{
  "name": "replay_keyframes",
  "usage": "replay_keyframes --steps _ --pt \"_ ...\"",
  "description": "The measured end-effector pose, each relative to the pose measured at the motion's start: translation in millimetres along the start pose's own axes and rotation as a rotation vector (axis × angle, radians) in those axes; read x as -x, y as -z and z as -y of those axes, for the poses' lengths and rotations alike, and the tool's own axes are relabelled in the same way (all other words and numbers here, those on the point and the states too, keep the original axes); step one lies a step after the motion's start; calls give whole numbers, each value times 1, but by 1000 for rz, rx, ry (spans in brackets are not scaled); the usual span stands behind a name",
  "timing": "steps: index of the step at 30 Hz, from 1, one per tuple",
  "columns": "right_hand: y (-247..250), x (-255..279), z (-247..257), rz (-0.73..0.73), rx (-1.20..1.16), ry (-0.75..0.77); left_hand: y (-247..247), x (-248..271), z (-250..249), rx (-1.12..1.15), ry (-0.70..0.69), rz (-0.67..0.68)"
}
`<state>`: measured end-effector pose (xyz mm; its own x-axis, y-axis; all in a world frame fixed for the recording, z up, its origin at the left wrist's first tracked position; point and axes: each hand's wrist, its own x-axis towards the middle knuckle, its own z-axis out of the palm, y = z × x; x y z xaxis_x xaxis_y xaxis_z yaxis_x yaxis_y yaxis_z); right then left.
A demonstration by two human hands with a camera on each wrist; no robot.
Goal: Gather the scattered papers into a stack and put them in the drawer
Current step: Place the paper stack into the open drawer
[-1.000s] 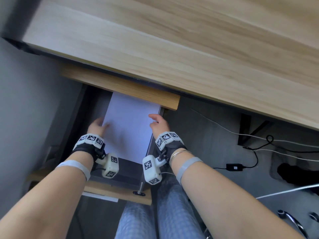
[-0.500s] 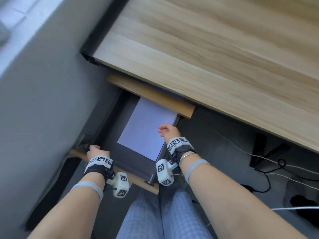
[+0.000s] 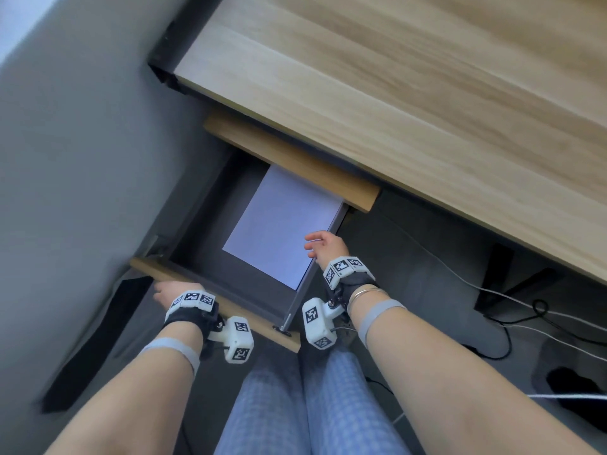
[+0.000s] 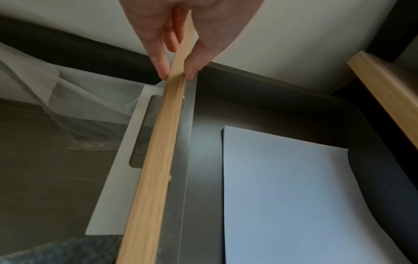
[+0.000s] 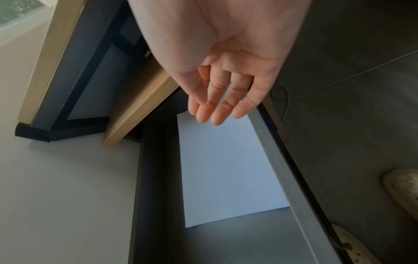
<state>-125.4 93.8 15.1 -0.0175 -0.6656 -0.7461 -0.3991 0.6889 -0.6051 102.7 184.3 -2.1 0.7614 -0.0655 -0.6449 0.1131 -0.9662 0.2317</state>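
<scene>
Papers (image 3: 282, 224) lie as one white stack, flat on the dark floor of the open drawer (image 3: 210, 244), pushed toward its right wall with their far edge slipping under the wooden rail below the table (image 3: 394, 93). How many sheets the stack holds cannot be told; only one top face shows. Placed this way, they sit clear of the drawer front, so nothing should catch when it closes.

Nearest, the left hand (image 3: 170, 292) pinches the wooden drawer front (image 4: 158, 160) at its left end, thumb on one face and fingers (image 4: 158, 59) on the other. That grip seems meant for pushing the drawer shut, the one step I judge is left. A metal knob (image 3: 285, 323) stands on the front near its right end, untouched.

A little farther, the right hand (image 3: 323, 246) hovers over the drawer's right wall (image 5: 278, 160), fingers loosely spread and holding nothing, just above the near right part of the stack. It reads as a hand that is free of the papers and should clear the drawer before the front moves in.

Counted: one stack, one drawer, two hands. Beyond, on the floor to the right, several cables (image 3: 492, 290) run under the table.
</scene>
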Motion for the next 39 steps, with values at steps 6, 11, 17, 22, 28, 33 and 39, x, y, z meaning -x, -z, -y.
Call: replay_keyframes --steps 6,11,17,22,28,33,39 --pt "15 -5 -2 -37 -25 2 -9 -1 -24 -36 -64 28" --pt "36 -9 -5 -121 -77 7 -23 20 -53 -266 -142 175" --pt "56 -11 -19 -161 -83 4 -64 48 -65 -539 -516 292" --pt "68 -11 -33 -213 -114 9 -82 48 -81 -753 -925 323" --pt "72 -13 -42 -238 -152 3 -102 49 -108 -879 -1171 327" --pt "74 -18 -42 -247 -165 -1 -117 49 -121 -946 -1193 327" --pt "74 -23 -37 -245 -170 -10 -130 55 -146 -1003 -1203 332"
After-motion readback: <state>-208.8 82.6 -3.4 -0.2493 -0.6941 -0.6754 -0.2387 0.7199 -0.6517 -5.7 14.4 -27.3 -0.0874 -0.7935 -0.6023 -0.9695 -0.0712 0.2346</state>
